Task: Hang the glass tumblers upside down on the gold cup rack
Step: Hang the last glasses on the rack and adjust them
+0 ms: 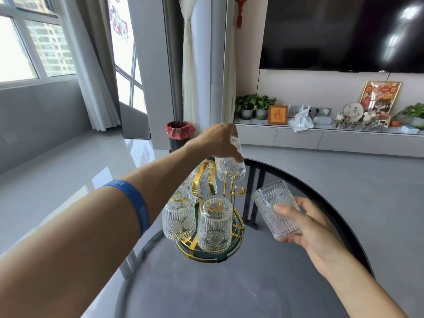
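Observation:
The gold cup rack (236, 191) stands on a round green tray (239, 237) on the glass table. Several embossed glass tumblers hang upside down on it, the nearest (214, 226) in front and another (179, 220) to its left. My left hand (218, 140) reaches over the rack and grips the base of an upside-down tumbler (230, 169) set over a far prong. My right hand (314, 228) holds another tumbler (274, 207) to the right of the rack, tilted, mouth facing up and left. One gold prong beside it is bare.
The round dark glass table (229, 290) has a black rim. Beyond it is grey floor, a bin with a red liner (180, 134), and a low white cabinet (321, 138) with plants and ornaments under a wall television.

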Tool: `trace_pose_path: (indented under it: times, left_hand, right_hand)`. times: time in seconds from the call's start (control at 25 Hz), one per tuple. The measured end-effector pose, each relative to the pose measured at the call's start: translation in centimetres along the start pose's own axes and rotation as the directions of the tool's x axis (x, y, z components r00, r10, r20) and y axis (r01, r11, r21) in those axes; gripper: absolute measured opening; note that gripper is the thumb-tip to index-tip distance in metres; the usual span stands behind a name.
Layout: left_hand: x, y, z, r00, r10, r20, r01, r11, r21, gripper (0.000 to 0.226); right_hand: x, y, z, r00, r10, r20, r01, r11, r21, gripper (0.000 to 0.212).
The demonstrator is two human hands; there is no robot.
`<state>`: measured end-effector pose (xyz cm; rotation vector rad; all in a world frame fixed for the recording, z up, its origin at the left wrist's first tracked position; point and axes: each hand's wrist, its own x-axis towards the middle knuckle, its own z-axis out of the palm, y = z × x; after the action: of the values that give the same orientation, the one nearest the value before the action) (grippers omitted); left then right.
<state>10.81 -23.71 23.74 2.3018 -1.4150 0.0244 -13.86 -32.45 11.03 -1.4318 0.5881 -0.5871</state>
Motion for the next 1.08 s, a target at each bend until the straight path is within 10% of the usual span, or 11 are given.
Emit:
trace_pose_path:
  times: [0.56, 0.88, 1.08]
  left_hand:
    - [1.1, -0.7, 3.7, 0.955, -0.032, 0.293, -0.038, 0.973, 0.229, 0.067]
    - [-5.1, -5.1, -0.4, 0.992, 0.069, -0.104, -0.084, 0.986, -0.144, 0.017]
    - [-8.5, -6.7, -0.9, 0.994, 0.007, -0.109, -0.046, 0.935, -0.353, 0.019]
  right_hand:
    - [-0.5, -0.4, -0.1, 0.995, -0.038, -0.09, 0.022, 0.985, -0.172, 0.053]
    - [0.3, -2.9, 1.8, 0.936, -0.259, -0.239, 0.169, 0.926, -0.339, 0.061]
    - [1.3, -5.2, 4.6, 0.869, -0.467, -0.164, 0.284, 0.743, -0.606, 0.068]
